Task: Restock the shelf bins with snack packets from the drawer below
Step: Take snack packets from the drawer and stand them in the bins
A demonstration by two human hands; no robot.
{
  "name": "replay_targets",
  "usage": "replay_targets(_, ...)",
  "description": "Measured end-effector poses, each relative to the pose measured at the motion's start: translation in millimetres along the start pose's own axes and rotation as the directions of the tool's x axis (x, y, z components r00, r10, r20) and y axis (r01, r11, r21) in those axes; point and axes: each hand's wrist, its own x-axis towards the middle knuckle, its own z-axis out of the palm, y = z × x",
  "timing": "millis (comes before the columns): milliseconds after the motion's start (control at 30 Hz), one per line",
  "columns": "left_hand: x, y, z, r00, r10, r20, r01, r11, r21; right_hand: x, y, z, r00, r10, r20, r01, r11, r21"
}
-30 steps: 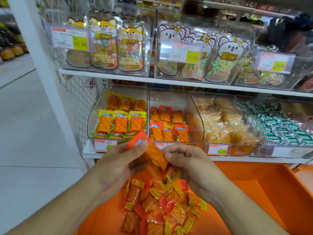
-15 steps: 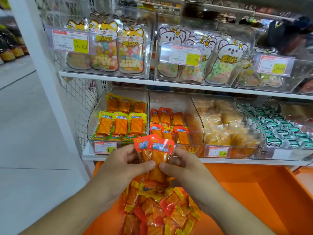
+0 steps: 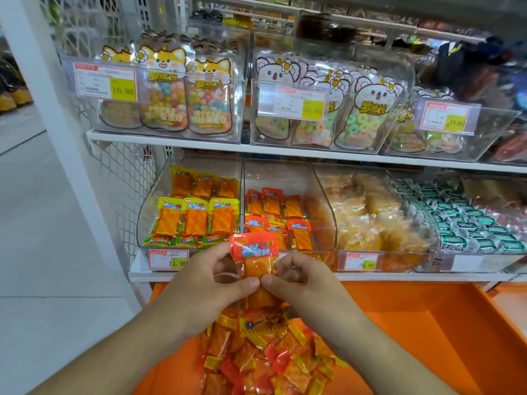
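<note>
- Now pinching a small stack of red-topped packets (image 3: 254, 259), left hand (image 3: 205, 276) and right hand (image 3: 302, 276) on either side, thumbs nearly meeting across the front, fingers curled behind.
- Held upright, above the near orange drawer (image 3: 427, 332) and just in front of the red-packet bin (image 3: 275, 220), second from the left on the lower shelf (image 3: 370, 276).
- To finish well: square the edges between both thumbs first, keep the red headers up and facing out, then lift over the bin's low front lip and set down in line with the rows already there, not on top of the price tag.
- Best kept out of the left bin (image 3: 196, 212): yellow headers there, a different flavour by the look of it.
- Count in hand: at least two packets, judging by the doubled red header; exact number hidden.
- Red-packet bin: three at the far row, about three nearer.
- Left bin: three far, three near, all yellow-topped.
- Lower shelf: four clear bins in view, two further right holding pale and green-wrapped sweets.
- Drawer heap (image 3: 268, 357): too many loose packets to count, red and yellow mixed, so plenty left to sort.
</note>
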Motion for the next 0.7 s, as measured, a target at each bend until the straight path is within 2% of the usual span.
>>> replay_targets(100, 18.0, 18.8, 1.5, 0.998, 0.023, -0.065, -0.021, 1.000, 0.021, 15.8, -11.1, -27.8, 0.989, -0.134, -0.056, 0.129, 0.988, -0.086)
replay_targets(167, 40.8, 33.8, 4.6, 0.992, 0.033, -0.122, -0.026, 0.998, 0.059, 33.9, -12.3, -56.6, 0.944, -0.282, -0.170, 0.213, 0.916, -0.341)
replay_targets(233, 71.1, 46.4, 11.6, 0.985, 0.069, -0.157, -0.042, 0.985, 0.169, 50.2, -9.6, -80.7, 0.907, -0.368, -0.205, 0.181, 0.780, -0.599)
replay_targets(267, 87.8, 50.5, 16.7, 0.983, 0.081, -0.166, -0.045, 0.977, 0.210, 57.0, -5.6, -88.7, 0.906, -0.368, -0.209, 0.153, 0.746, -0.648)
replay_targets(400, 152.8, 46.6, 39.1, 0.986, 0.037, -0.162, 0.023, 0.934, 0.357, 73.2, 18.1, -96.7, 0.938, -0.300, -0.173, 0.103, 0.718, -0.689)
replay_targets(700, 211.8, 10.5, 78.5, 0.975, -0.126, -0.183, 0.217, 0.714, 0.666, 81.6, 30.1, -95.7, 0.915, -0.347, -0.208, 0.139, 0.752, -0.645)
